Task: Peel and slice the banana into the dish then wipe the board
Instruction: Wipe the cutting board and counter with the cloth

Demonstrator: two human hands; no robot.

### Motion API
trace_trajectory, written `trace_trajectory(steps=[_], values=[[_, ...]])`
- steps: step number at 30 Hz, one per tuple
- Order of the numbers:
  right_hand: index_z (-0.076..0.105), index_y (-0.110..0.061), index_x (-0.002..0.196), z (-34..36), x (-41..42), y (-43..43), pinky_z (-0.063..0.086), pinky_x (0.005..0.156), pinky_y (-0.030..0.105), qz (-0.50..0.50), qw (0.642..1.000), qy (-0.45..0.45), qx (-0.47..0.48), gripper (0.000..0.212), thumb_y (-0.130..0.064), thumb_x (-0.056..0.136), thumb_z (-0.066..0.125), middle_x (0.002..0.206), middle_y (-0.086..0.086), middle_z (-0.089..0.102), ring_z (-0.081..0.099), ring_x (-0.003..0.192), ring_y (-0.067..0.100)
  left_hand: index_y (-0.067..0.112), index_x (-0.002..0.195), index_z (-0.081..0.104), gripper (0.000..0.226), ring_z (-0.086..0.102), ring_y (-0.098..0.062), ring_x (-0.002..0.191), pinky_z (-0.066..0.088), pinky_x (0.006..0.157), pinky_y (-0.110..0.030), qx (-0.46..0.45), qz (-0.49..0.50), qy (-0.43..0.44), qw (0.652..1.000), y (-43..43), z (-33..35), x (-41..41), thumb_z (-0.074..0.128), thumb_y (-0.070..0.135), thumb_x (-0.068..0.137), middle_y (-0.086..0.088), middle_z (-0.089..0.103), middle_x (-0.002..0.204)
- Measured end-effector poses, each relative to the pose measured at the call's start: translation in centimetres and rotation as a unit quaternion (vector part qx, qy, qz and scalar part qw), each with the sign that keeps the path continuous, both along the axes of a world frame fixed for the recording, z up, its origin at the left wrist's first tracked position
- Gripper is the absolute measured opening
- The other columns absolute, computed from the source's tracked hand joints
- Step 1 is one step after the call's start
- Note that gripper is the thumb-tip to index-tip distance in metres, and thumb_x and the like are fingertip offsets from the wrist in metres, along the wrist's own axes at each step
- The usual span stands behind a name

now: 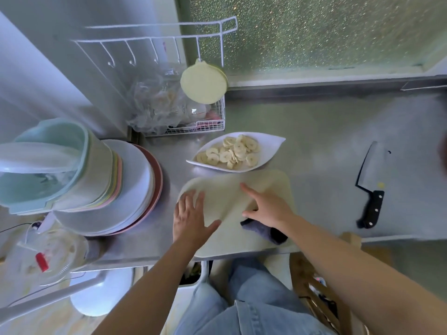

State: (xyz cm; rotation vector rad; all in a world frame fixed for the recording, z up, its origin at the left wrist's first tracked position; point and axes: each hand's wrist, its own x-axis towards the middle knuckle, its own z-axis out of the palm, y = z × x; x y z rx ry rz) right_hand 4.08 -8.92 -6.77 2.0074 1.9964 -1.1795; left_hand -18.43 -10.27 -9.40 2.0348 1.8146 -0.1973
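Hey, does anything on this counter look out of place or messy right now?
The cutting board lies askew, its near edge seemingly hanging past the front of the counter. A yellowish scrap sits on the blade of the cleaver. Nothing looks spilled.

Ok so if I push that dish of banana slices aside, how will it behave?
The dish probably slides easily on the smooth steel counter. Its rim looks shallow, so the loosely piled banana slices may spill if tipped.
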Motion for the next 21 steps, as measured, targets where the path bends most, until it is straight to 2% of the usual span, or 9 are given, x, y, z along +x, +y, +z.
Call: trace_trajectory(steps=[2, 5, 9, 11, 13, 15, 16, 19, 21], values=[[0.016, -0.047, 0.147, -0.1, 1.2, -0.1, 0.036, 0.066, 0.023, -0.021, 1.000, -0.008, 0.006, 0.081, -0.044, 0.083, 0.065, 0.065, -0.014, 0.038, 0.048, 0.073, 0.013, 0.023, 0.153, 0.008, 0.094, 0.007, -0.027, 0.145, 0.014, 0.118, -0.040, 0.003, -0.032, 0.004, 0.999, 0.3, -0.2, 0.8, 0.049, 0.070, 0.082, -0.005, 0.006, 0.159], [0.019, -0.048, 0.146, -0.4, 2.9, -0.3, 0.031, 0.055, 0.017, -0.051, 0.999, 0.007, 0.006, 0.079, -0.040, 0.083, 0.067, 0.062, -0.013, 0.041, 0.045, 0.060, 0.004, 0.023, 0.153, 0.006, 0.094, 0.004, -0.026, 0.146, 0.013, 0.119, -0.040, 0.004, -0.050, 0.009, 0.999, 0.7, -0.2, 2.4, 0.050, 0.068, 0.083, -0.004, 0.004, 0.159], [0.024, -0.046, 0.145, -0.9, 3.6, -0.1, 0.031, 0.054, 0.018, -0.066, 0.996, 0.052, -0.002, 0.077, -0.038, 0.082, 0.068, 0.060, -0.011, 0.042, 0.044, 0.056, 0.003, 0.024, 0.152, 0.009, 0.096, 0.008, -0.025, 0.145, 0.018, 0.118, -0.040, 0.013, -0.042, 0.006, 0.999, 1.0, -0.2, 2.9, 0.055, 0.068, 0.080, -0.003, 0.006, 0.158], [0.036, -0.039, 0.142, -1.2, 3.7, 0.2, 0.036, 0.061, 0.018, -0.100, 0.991, 0.091, 0.007, 0.068, -0.039, 0.082, 0.069, 0.069, -0.007, 0.051, 0.049, 0.062, 0.004, 0.025, 0.151, 0.011, 0.097, 0.010, -0.024, 0.144, 0.021, 0.116, -0.040, 0.014, -0.043, 0.004, 0.999, 1.1, -0.3, 2.6, 0.056, 0.069, 0.078, -0.003, 0.008, 0.157], [0.052, -0.030, 0.126, -1.2, 3.7, 0.7, 0.042, 0.068, 0.023, -0.168, 0.977, 0.121, 0.050, 0.047, -0.037, 0.082, 0.069, 0.077, -0.001, 0.059, 0.054, 0.067, 0.010, 0.025, 0.151, 0.012, 0.098, 0.011, -0.024, 0.144, 0.023, 0.116, -0.040, 0.014, -0.039, 0.004, 0.999, 1.3, -0.3, 2.2, 0.058, 0.069, 0.077, -0.003, 0.010, 0.157], [0.054, -0.026, 0.114, -0.9, 3.6, 1.8, 0.041, 0.064, 0.025, -0.229, 0.958, 0.130, 0.110, 0.034, -0.031, 0.084, 0.067, 0.066, 0.000, 0.054, 0.053, 0.061, 0.014, 0.024, 0.150, 0.013, 0.098, 0.011, -0.024, 0.144, 0.022, 0.115, -0.039, 0.017, -0.036, 0.006, 0.999, 1.2, -0.3, 2.0, 0.059, 0.068, 0.076, -0.003, 0.010, 0.157], [0.051, -0.028, 0.118, -0.7, 3.5, 2.5, 0.041, 0.063, 0.025, -0.246, 0.953, 0.127, 0.126, 0.035, -0.028, 0.085, 0.064, 0.063, 0.000, 0.054, 0.054, 0.061, 0.015, 0.024, 0.150, 0.013, 0.097, 0.011, -0.024, 0.144, 0.022, 0.115, -0.039, 0.018, -0.035, 0.007, 0.999, 1.2, -0.2, 1.9, 0.059, 0.068, 0.076, -0.003, 0.010, 0.157], [0.039, -0.037, 0.137, -0.6, 3.4, 5.1, 0.045, 0.077, 0.029, -0.282, 0.945, 0.142, 0.090, 0.053, -0.021, 0.088, 0.053, 0.079, 0.004, 0.063, 0.060, 0.078, 0.019, 0.025, 0.150, 0.013, 0.097, 0.010, -0.024, 0.144, 0.021, 0.116, -0.040, 0.013, -0.024, 0.007, 1.000, 1.3, -0.1, 1.8, 0.062, 0.066, 0.076, -0.002, 0.009, 0.157], [0.046, -0.030, 0.138, -1.0, 3.3, 6.4, 0.042, 0.088, 0.027, -0.295, 0.942, 0.146, 0.067, 0.049, -0.019, 0.091, 0.049, 0.101, 0.001, 0.065, 0.060, 0.097, 0.019, 0.026, 0.149, 0.012, 0.098, 0.010, -0.024, 0.144, 0.022, 0.116, -0.041, 0.006, -0.016, 0.008, 1.000, 1.3, 0.0, 1.7, 0.064, 0.065, 0.075, -0.001, 0.008, 0.157]])
